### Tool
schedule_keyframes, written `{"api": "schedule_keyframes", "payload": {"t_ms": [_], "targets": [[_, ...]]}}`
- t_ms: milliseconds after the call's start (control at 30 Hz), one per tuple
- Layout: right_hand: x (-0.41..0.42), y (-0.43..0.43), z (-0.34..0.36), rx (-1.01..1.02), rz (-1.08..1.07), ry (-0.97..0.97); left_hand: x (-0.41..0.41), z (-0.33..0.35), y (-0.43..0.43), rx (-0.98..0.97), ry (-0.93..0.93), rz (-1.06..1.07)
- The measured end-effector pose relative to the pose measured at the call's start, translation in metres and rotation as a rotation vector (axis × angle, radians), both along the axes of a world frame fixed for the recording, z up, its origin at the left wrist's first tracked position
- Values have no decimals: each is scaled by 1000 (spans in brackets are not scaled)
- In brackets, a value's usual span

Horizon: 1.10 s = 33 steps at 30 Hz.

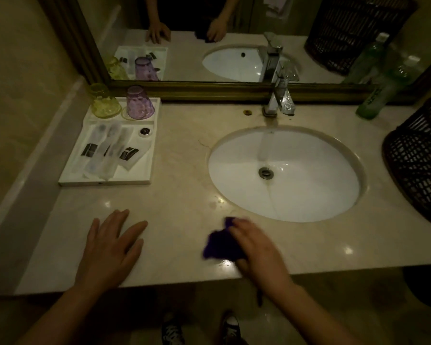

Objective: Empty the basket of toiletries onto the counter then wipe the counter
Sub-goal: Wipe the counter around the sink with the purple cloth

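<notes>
My right hand (256,247) presses a crumpled purple cloth (219,244) onto the beige counter (179,195), just in front of the sink's near rim. My left hand (110,247) lies flat on the counter near the front edge, fingers spread, holding nothing. A dark woven basket (418,165) stands at the counter's right end, partly cut off by the frame; its inside is hidden. A white tray (144,168) at the back left holds several wrapped toiletries (110,150), an upturned yellow cup (102,102) and an upturned purple cup (138,103).
A white oval sink (309,185) is set into the counter, with a chrome faucet (278,98) behind it. A green bottle (376,95) stands at the back right. A framed mirror (209,21) runs along the back wall. My shoes show below the counter edge.
</notes>
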State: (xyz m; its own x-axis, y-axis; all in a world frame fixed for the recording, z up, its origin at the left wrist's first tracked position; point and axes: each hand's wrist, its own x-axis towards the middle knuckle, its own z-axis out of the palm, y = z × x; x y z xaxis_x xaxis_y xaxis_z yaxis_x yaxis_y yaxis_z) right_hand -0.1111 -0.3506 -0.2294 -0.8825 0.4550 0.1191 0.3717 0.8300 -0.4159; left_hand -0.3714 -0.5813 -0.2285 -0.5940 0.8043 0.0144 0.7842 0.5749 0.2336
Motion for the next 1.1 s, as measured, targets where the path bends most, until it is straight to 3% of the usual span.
{"api": "schedule_keyframes", "payload": {"t_ms": [100, 167, 233, 367, 467, 533, 667, 767, 833, 900, 1033, 1100], "targets": [[41, 36, 2, -31, -330, -24, 4, 5, -1, 3, 1, 61], [34, 25, 1, -27, -403, -29, 9, 5, -5, 5, -12, 147], [6, -8, 0, -65, -275, -8, 12, 3, -6, 0, -19, 211], [-53, -82, -5, -61, 268, 68, 10, 2, -3, -32, 2, 227], [-49, -69, 0, -16, 400, 71, 7, -1, -6, -47, 16, 219], [-20, -35, 5, 6, 311, 74, 6, -2, -6, -47, 26, 223], [44, 45, 19, 45, -85, 98, 9, -2, -3, -38, 41, 237], [55, 88, 29, 149, -243, 225, 8, -5, -3, -18, 55, 248], [52, 95, 30, 197, -169, 286, 6, -10, -5, -19, 70, 252], [61, 83, 19, 205, 37, 253, 3, -15, -7, -28, 87, 253], [83, 55, -1, -10, 319, 117, -1, -22, -9, -43, 107, 258], [60, 36, -7, 12, 395, 82, -2, -23, -9, -42, 105, 252]]}}
